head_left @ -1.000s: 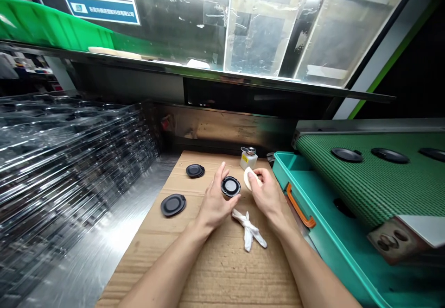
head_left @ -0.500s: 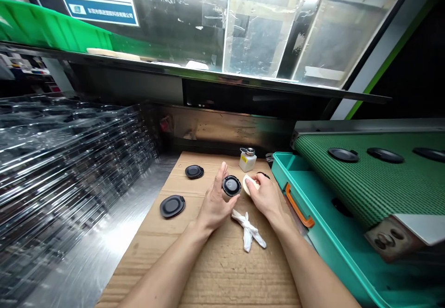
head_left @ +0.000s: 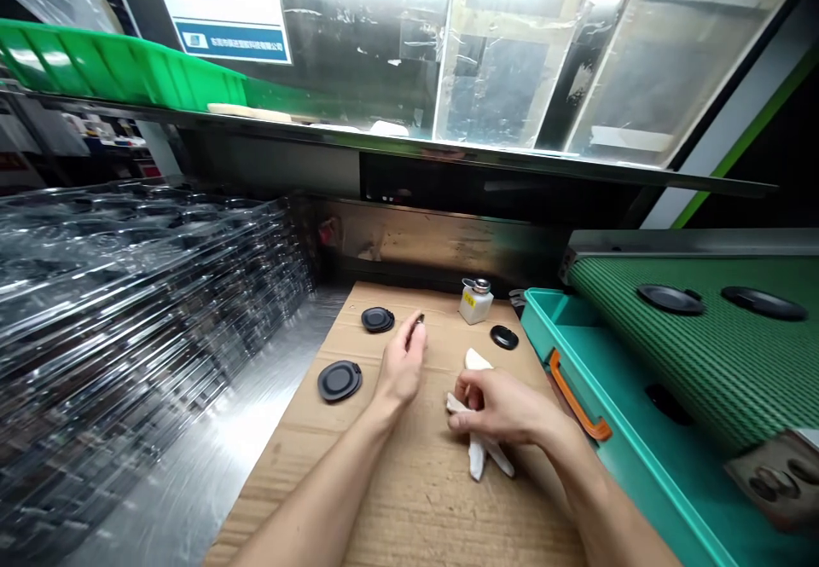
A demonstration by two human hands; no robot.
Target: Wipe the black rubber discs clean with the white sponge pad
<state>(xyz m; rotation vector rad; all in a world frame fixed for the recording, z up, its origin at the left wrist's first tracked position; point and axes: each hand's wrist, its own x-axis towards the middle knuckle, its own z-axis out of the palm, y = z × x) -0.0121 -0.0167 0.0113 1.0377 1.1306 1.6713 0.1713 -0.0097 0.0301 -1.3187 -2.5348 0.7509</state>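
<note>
Cloth in hand here: my right hand is closed on a white cloth mid-sheet, while my left hand pinches a thin dark piece edge-on toward the far edge of the cardboard sheet, 3 black discs lying around it.

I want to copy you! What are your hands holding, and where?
The left hand pinches a small dark piece by its edge between the fingers; the right hand seems to grip a white cloth.
</note>
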